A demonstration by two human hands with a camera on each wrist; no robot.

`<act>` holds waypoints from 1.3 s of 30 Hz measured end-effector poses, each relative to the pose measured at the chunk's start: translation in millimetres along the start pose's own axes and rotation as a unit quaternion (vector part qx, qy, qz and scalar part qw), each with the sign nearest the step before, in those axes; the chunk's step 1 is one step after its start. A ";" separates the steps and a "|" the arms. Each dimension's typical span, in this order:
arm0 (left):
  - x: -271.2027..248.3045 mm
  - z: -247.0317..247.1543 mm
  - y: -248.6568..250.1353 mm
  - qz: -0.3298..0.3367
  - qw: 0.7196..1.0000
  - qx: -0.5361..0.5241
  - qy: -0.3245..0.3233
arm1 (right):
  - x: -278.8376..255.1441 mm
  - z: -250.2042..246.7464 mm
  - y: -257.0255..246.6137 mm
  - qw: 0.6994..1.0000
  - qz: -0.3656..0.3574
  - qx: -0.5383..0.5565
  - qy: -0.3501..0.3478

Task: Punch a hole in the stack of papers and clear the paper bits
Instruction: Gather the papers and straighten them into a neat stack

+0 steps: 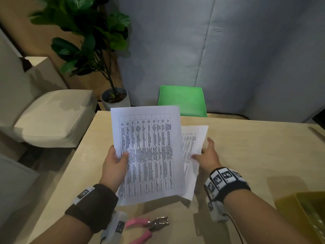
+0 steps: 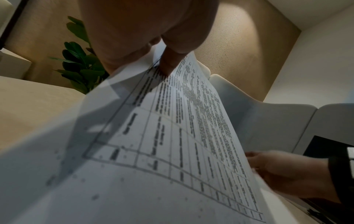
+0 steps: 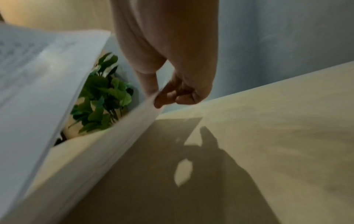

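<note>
Squaring the sheets before punching

Left hand (image 1: 115, 166) pinches the printed sheets (image 1: 149, 152); right hand (image 1: 208, 155) pinches a second sheet (image 1: 191, 143) at 3 o'clock. Align edges first; hole punch (image 1: 149, 226) waits on the desk (image 1: 246, 147) at 6 o'clock.

The table (image 1: 246, 155) stands before the person. Above its middle, the left hand (image 1: 115, 166) holds up a sheet of paper (image 1: 149, 152); to the right of it and partly behind it, the right hand (image 1: 208, 155) holds more sheets (image 1: 192, 143). The hole punch (image 1: 149, 226) lies on the table's near edge, below the sheets. A tray (image 1: 306, 213) sits at the near right side. Behind the table's far edge stands a chair (image 1: 182, 99). A potted plant (image 1: 98, 55) is left of the chair, and a sofa (image 1: 49, 117) is left of the table.
</note>
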State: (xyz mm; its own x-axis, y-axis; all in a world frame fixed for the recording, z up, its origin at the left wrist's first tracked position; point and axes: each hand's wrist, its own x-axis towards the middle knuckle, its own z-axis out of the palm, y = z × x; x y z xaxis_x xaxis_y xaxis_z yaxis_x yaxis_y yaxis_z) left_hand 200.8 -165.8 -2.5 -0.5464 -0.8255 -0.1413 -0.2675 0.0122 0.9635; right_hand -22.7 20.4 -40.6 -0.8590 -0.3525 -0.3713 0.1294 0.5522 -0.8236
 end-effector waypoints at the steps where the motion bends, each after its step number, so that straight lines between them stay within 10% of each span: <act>1: 0.3 1.6 0.9 0.000 1.000 0.003 -0.001 | -2.5 -7.0 -4.7 0.999 -0.013 0.043 0.020; 13: 6.7 25.6 14.9 0.014 0.998 0.042 0.040 | -39.1 -97.9 -68.6 0.941 -0.244 0.213 0.095; 27: 25.1 24.3 45.8 0.026 0.987 0.080 0.134 | -77.7 -137.7 -86.6 0.906 -0.232 0.354 -0.017; 39: 14.5 44.3 62.1 0.016 1.000 -0.024 -0.005 | -82.7 -134.6 -89.7 0.920 -0.211 0.312 -0.106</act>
State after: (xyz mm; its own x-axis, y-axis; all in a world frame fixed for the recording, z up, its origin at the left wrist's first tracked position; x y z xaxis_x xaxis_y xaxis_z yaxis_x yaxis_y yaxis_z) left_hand 141.1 -152.1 45.3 -0.5612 -0.8200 -0.1125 -0.2115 0.0107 0.9773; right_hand -30.0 101.7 121.7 -0.7905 -0.6122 0.0178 0.1216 -0.1854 -0.9751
